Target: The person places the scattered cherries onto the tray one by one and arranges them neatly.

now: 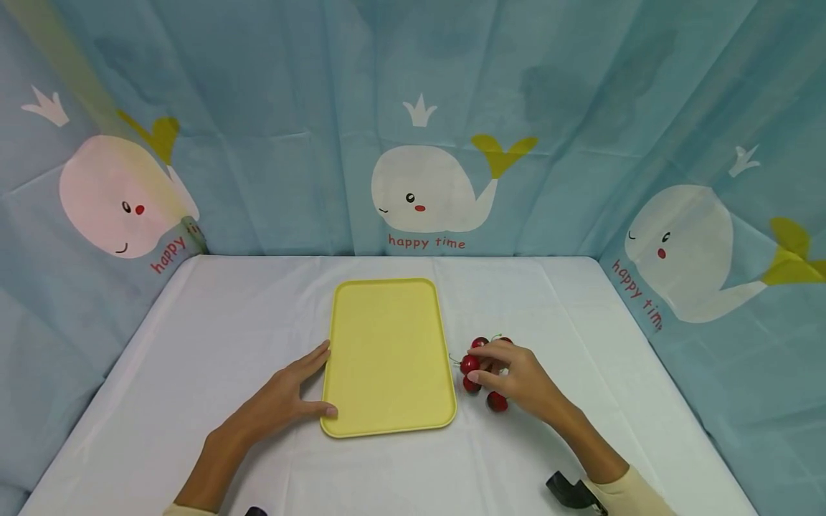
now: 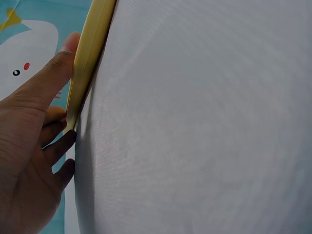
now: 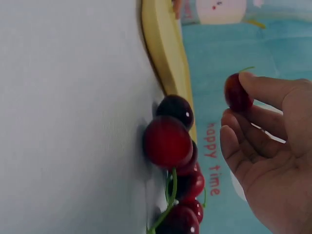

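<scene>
My right hand [image 1: 516, 376] pinches one dark red cherry [image 3: 238, 93] between thumb and fingers, its short green stem showing; in the right wrist view it is held up off the table. Beneath and around that hand lie several more cherries [image 1: 497, 401], some partly hidden by the fingers in the head view. A flat yellow tray [image 1: 387, 358] with a low rim lies to the left of the cherries. My left hand [image 1: 287, 394] rests at the tray's left edge, fingers spread, the thumb touching the rim [image 2: 87, 53] in the left wrist view.
A white cloth [image 1: 245, 315] covers the table. Blue curtains [image 1: 284, 193] printed with whales hang behind it and along both sides. A black device [image 1: 571, 493] sits at the right wrist.
</scene>
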### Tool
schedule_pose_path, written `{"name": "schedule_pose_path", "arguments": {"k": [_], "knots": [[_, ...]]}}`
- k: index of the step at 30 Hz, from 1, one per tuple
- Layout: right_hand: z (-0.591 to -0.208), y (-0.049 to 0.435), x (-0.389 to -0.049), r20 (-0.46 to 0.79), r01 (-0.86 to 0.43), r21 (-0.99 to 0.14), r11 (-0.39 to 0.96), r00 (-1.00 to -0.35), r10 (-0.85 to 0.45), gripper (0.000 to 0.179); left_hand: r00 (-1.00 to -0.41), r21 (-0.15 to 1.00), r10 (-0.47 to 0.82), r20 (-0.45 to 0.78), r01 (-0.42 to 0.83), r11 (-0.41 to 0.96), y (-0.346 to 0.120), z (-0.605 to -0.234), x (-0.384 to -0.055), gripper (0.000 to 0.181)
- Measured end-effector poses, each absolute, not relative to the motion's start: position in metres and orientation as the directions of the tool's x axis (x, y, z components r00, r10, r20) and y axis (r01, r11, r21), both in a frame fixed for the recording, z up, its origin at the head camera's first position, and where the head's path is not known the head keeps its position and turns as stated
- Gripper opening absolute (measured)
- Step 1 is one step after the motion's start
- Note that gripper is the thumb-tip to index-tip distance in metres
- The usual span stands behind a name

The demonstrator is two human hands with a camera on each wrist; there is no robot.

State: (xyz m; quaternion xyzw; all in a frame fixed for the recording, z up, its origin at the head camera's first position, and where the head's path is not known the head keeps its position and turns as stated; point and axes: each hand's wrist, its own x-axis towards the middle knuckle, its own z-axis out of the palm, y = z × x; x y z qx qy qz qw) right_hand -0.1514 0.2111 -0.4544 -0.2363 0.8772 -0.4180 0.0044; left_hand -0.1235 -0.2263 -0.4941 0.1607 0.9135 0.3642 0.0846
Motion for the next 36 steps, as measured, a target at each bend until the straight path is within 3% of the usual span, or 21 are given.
{"name": "schedule_pose_path", "arguments": {"k": [10, 36], "knots": [[-0.463, 0.186, -0.149, 0.165, -0.416, -0.79, 0.451, -0.852, -0.497, 0.033, -0.934, 0.697, 0.357, -0.022, 0.242, 0.675, -0.227, -0.495, -0.123, 0.117], [-0.479, 0.118, -0.14, 0.093, -0.456, -0.773, 0.441, -0.769, -0.632, 0.032, -0.936, 0.704, 0.352, -0.034, 0.227, 0.673, -0.226, -0.497, -0.124, 0.117]]}}
